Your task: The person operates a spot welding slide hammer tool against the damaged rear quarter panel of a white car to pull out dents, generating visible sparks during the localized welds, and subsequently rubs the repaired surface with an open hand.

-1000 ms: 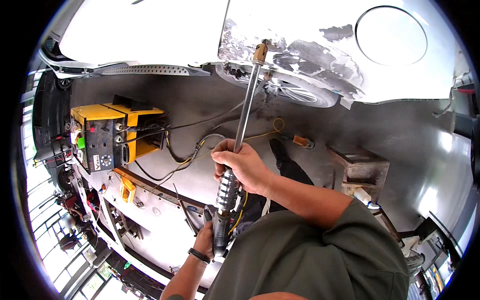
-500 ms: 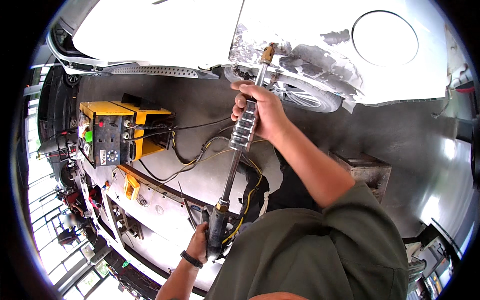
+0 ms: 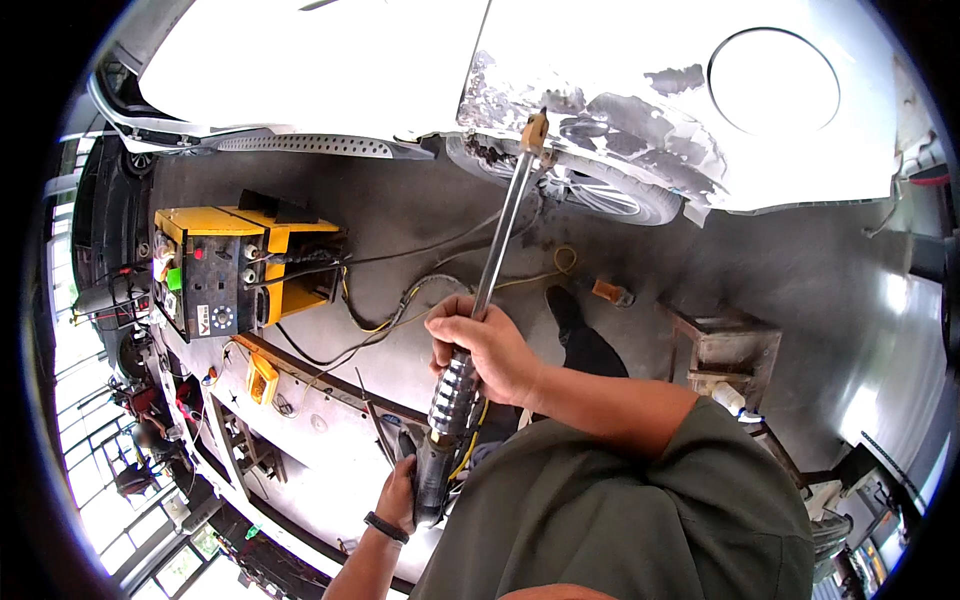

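A slide hammer dent puller runs from my body to the car, its steel rod (image 3: 503,235) ending in a brass-coloured tip (image 3: 535,132). That tip is at the scraped, bare-metal patch (image 3: 625,112) of the white car panel (image 3: 600,45), above the wheel; whether it touches cannot be told. My left hand (image 3: 398,492) is closed round the black rear handle (image 3: 433,470). My right hand (image 3: 490,350) grips the upper end of the ridged sliding weight (image 3: 455,395), which sits right by the handle.
A yellow and black welding machine (image 3: 225,270) stands on the floor to the left, with cables (image 3: 390,255) trailing under the tool. A metal stool (image 3: 725,345) is at the right. An orange object (image 3: 607,291) lies on the floor near my foot (image 3: 565,310). The car wheel (image 3: 600,195) is ahead.
My right hand has slid the weight back along the rod, from mid-rod down to the handle. The tip has dropped slightly lower in view. My left hand keeps its hold.
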A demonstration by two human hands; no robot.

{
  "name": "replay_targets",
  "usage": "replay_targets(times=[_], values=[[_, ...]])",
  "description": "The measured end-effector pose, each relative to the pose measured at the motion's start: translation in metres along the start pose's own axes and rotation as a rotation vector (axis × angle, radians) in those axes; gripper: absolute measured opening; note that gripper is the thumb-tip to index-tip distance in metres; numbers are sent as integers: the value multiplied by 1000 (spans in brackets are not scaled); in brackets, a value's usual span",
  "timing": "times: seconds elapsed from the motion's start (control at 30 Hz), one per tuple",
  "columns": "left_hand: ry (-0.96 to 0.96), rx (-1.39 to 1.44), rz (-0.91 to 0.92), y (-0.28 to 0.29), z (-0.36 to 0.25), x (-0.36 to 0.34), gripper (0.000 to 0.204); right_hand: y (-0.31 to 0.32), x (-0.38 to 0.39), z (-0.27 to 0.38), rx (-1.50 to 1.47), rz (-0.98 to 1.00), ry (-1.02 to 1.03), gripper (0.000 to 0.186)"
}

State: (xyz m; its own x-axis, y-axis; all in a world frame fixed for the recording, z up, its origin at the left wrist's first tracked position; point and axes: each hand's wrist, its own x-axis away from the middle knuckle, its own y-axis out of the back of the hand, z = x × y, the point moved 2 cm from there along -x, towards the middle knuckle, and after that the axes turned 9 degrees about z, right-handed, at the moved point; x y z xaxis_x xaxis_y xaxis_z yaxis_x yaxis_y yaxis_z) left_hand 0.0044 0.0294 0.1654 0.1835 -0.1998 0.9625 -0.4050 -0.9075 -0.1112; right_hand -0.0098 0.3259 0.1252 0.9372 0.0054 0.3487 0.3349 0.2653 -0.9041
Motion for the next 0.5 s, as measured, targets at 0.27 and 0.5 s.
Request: replay_targets(times=[0.27,0.5], values=[[-39,14,7,-31,-23,-1,42,3,-14,27,8,25,4,13],[119,-62,-50,-36,-35,12,38,-2,-10,32,-49,62,-28,16]])
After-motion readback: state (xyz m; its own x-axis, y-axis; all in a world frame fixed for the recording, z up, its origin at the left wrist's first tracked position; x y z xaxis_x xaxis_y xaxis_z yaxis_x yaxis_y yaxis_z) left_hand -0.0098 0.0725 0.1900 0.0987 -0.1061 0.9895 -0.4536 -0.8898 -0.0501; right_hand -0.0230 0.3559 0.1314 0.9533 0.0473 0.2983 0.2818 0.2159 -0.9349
